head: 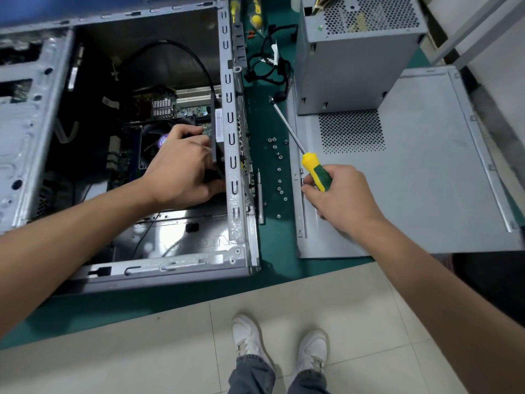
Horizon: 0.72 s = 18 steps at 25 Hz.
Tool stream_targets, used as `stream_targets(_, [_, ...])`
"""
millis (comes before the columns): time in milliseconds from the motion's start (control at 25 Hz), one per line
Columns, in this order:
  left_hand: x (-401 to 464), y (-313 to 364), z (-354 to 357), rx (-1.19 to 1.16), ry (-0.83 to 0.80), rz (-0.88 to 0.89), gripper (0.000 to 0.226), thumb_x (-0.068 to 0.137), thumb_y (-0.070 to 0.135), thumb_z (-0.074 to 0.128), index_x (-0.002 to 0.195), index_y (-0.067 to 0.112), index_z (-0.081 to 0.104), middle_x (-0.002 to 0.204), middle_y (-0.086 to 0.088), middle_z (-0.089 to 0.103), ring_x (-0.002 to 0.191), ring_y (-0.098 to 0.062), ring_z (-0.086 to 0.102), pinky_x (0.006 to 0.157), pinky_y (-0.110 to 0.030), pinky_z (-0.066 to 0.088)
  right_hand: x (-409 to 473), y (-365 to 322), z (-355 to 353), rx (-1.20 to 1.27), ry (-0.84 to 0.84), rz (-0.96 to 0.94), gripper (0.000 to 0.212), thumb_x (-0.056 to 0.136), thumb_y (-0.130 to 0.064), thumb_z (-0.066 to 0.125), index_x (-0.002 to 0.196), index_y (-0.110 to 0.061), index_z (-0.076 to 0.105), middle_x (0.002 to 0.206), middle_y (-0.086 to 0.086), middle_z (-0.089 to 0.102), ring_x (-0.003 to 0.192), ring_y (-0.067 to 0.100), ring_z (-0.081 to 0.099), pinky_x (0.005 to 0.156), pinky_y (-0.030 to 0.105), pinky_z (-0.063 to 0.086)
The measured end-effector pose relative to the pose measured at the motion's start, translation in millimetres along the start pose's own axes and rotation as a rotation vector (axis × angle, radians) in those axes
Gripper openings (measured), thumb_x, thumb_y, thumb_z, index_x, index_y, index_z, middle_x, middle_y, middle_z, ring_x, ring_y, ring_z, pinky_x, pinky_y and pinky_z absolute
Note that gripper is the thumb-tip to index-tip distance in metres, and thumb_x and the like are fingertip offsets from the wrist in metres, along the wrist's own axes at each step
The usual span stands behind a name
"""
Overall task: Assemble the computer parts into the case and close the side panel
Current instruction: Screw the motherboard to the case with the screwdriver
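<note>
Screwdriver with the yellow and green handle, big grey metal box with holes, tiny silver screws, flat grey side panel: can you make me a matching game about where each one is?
Things:
1. yellow and green handled screwdriver
2. grey metal power supply box with holes
3. small silver screws
4. flat grey side panel

Places:
A. scattered on the green mat beside the open grey computer case
B. lying flat on the mat, at the right
C. gripped in the right hand
D. standing on the far end of the panel

Pairs: 1-C, 2-D, 3-A, 4-B

text: none legible | case [238, 166] floor embossing: too blurred to read
</note>
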State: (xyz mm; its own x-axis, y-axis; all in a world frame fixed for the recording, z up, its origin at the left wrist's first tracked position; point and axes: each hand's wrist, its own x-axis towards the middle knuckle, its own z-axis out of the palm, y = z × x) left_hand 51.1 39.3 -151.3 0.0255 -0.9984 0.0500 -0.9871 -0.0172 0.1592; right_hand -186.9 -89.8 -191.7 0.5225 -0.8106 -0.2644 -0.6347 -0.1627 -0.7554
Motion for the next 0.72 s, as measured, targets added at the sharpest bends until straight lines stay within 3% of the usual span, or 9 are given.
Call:
stream_targets(120, [-1,1,-2,-0.03,-0.005,-0.016,0.052,0.073,0.055,0.042,0.065,0.013,0.071,0.072,-0.003,0.066,0.078,-0.026,0.063,0.097,-0.033,0.026,2,-3,-1,-0.067,-0.012,-0.014,0.008,0.085,-0.019,0.066,0.081,-0.013,0.067,0.074,0.014,0.067,0.067,0.039,0.064,0.064,0.048,0.057])
stream_targets(320, [0,3,-1,-0.022,0.023,0.001,0.048,0.074,0.051,0.043,0.063,0.014,0.07,0.07,-0.003,0.066,0.075,-0.027,0.064,0.095,-0.033,0.027,3,-3,-1,-0.139,-0.013,-0.033,0.012,0.087,-0.021,0.065,0.08,-0.011,0.066,0.074,0.013,0.066,0.068,0.036,0.065,0.067,0.046,0.057])
stream_targets(520, [-1,2,-1,-0.004,0.025,0.002,0.048,0.074,0.05,0.042,0.062,0.013,0.07,0.068,-0.004,0.065,0.073,-0.027,0.064,0.095,-0.033,0.027,-2,-9,1,-0.297,0.01,-0.046,0.023,0.085,-0.025,0.062,0.066,-0.017,0.052,0.062,0.004,0.055,0.06,0.028,0.053,0.055,0.034,0.045])
stream_targets(720, [0,0,2,0.013,0.006,-0.02,0.052,0.074,0.054,0.04,0.063,0.013,0.07,0.069,-0.003,0.064,0.078,-0.024,0.063,0.097,-0.033,0.027,-2,-10,2,-0.406,-0.034,-0.104,0.019,0.089,-0.025,0.058,0.077,-0.011,0.055,0.071,0.005,0.054,0.066,0.029,0.053,0.058,0.035,0.043])
